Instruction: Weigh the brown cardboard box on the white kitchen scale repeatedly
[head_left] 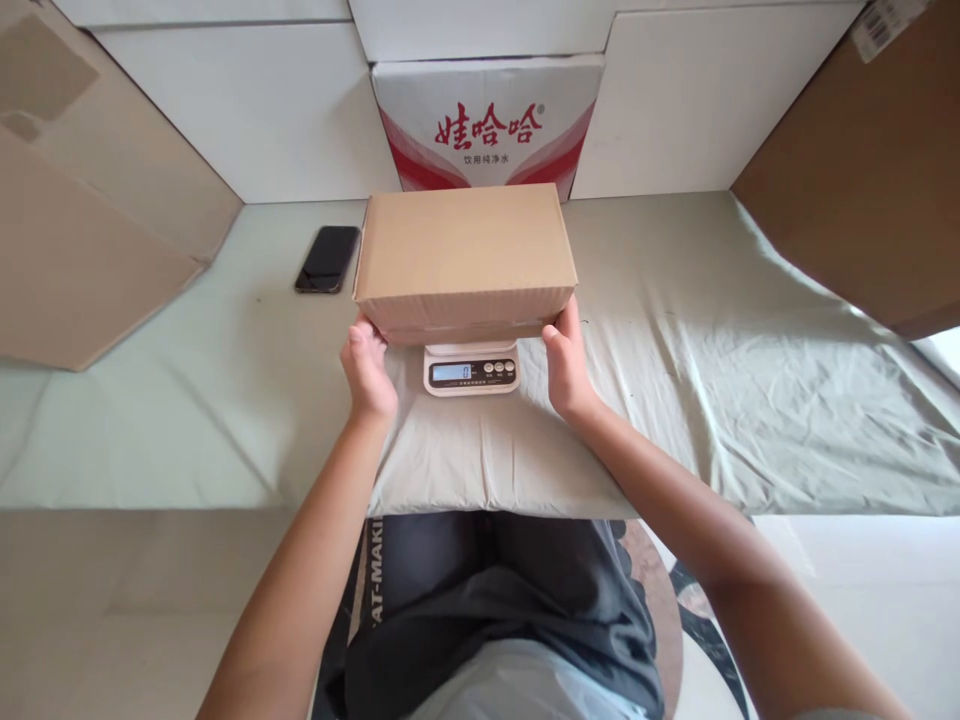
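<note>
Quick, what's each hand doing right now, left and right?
Left hand: closed on the left end of the cardboard box.
Right hand: closed on the box's right end, over the scale.

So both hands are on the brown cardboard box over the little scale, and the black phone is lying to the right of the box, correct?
Not quite. The head view shows the phone lying to the left of the cardboard box, not the right. The rest holds: the left hand and right hand grip the box's near corners over the scale.
</note>
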